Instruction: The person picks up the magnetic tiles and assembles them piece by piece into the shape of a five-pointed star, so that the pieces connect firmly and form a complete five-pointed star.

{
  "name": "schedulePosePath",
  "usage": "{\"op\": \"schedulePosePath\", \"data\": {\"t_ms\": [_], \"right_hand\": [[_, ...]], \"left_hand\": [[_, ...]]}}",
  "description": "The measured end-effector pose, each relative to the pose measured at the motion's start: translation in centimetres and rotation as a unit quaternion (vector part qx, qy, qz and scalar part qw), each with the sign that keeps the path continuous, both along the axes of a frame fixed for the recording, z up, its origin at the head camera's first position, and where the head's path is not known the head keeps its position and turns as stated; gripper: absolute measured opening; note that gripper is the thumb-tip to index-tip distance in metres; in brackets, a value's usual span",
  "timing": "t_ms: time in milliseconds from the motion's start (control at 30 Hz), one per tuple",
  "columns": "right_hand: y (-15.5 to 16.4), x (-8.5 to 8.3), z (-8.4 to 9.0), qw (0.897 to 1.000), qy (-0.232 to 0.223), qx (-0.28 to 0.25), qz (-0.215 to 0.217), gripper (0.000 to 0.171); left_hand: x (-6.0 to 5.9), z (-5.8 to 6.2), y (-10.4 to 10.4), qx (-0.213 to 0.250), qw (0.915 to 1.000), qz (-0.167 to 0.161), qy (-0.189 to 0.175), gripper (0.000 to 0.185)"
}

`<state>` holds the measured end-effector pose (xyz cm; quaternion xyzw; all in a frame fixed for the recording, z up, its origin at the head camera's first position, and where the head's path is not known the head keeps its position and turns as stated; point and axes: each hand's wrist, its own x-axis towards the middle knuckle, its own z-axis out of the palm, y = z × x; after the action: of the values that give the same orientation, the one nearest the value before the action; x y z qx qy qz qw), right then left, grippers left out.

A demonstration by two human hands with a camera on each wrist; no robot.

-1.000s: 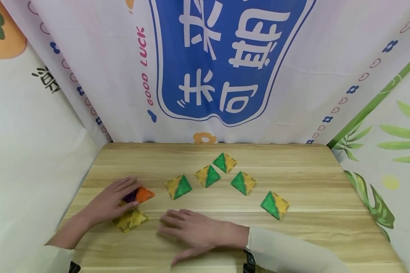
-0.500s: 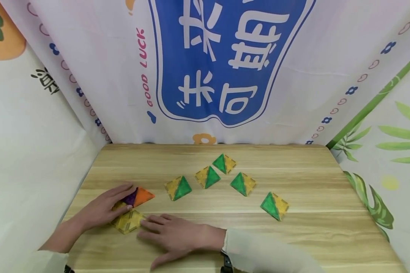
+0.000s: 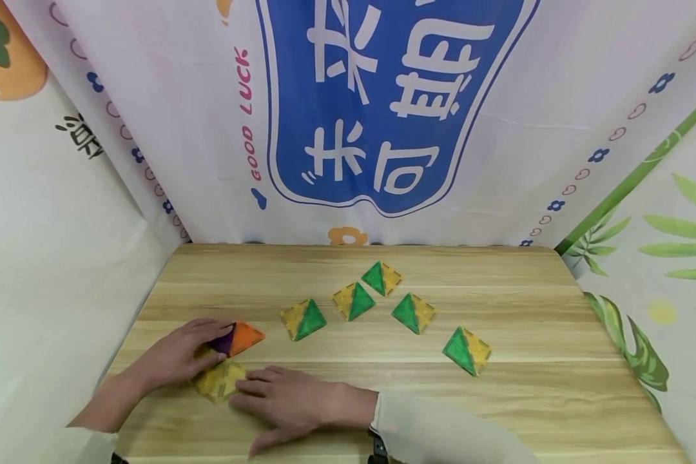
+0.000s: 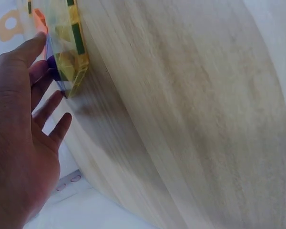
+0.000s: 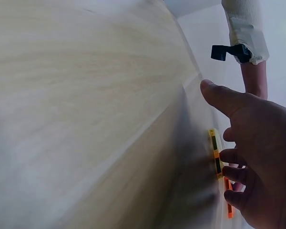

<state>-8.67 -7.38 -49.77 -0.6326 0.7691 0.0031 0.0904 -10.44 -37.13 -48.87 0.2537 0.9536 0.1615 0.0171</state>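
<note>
The left hand [image 3: 176,353] lay spread over the orange-and-purple pyramid [image 3: 239,338], fingers straight, apparently steadying it. The right hand [image 3: 292,403] rested flat, fingertips touching the yellow tile [image 3: 219,380] on the table [image 3: 545,399], seemingly keeping it beside the pyramid.

green-yellow pyramids [image 3: 354,300] mid-table, bare wood [image 3: 557,361] right, curtain [image 3: 383,116] behind

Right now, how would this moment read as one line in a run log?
left hand: rests on orange-purple tile | right hand: fingertips touch flat yellow tile | four yellow-green pyramids: untouched on table
</note>
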Motion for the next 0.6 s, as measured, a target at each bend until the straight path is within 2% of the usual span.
{"op": "schedulePosePath", "data": {"t_ms": [167,233,367,433,600], "right_hand": [[1.2,0.6,0.1,1.0,-0.008,0.003,0.005,0.085],[1.9,0.9,0.4,1.0,0.0,0.001,0.01,0.084],[3.5,1.5,0.9,1.0,0.012,0.003,0.013,0.081],[4.3,1.8,1.0,1.0,0.013,0.002,0.012,0.08],[6.5,1.9,0.7,1.0,0.004,-0.011,0.014,0.074]], "left_hand": [[0.4,-0.3,0.9,-0.01,0.9958,-0.06,0.068,0.052],[0.6,-0.3,1.5,-0.008,0.9956,-0.069,0.064,0.049],[0.8,0.0,2.7,-0.002,0.9969,-0.075,0.024,0.047],[0.8,0.0,3.3,0.0,0.9964,-0.083,0.016,0.049],[0.9,-0.2,5.2,0.006,0.9931,-0.11,0.038,0.057]]}}
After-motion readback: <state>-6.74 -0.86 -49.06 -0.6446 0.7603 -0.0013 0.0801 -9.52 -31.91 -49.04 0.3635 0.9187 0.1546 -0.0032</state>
